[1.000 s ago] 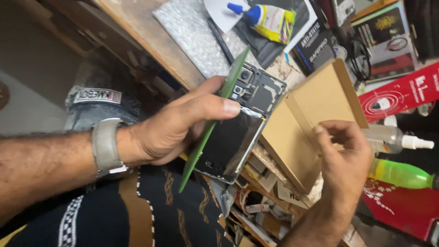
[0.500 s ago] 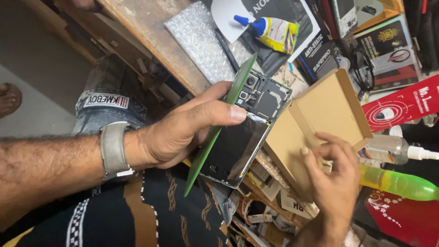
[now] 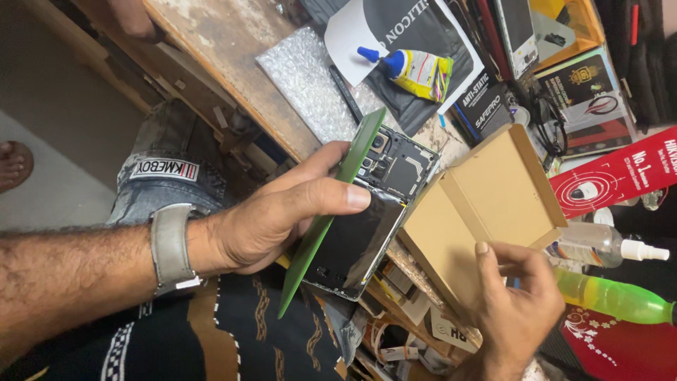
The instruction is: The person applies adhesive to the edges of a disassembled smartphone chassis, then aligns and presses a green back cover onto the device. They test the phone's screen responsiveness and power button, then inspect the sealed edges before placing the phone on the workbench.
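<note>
1. Opened smartphone with black battery and exposed circuit board (image 3: 367, 226) sits in the left hand (image 3: 282, 219), above the lap at the near edge of the worn wooden workbench (image 3: 211, 42). Thin green back cover panel (image 3: 331, 212) lies edge-on against the phone, pinched with it; thumb is over the green edge, fingers behind.
2. Step, as I read it: phone is open with its internals bare, and the right hand is working at the box. Next move likely needs a steady left grip so the cover doesn't slide off the phone.
3. Right hand (image 3: 518, 303) touches the lower edge of the flat brown cardboard box (image 3: 479, 204), index finger up against the flap. Fingers curled, not clamped on anything I can make out.
4. Box is open, lid flap raised. Interior looks empty from this angle; the far corner is hidden.
5. Around: white glue bottle with blue cap (image 3: 409, 67) on the bench beside a bubble-wrap sheet (image 3: 303, 77); clear spray bottle (image 3: 606, 243) and green plastic bottle (image 3: 613, 296) right of the box, contents not readable.
</note>
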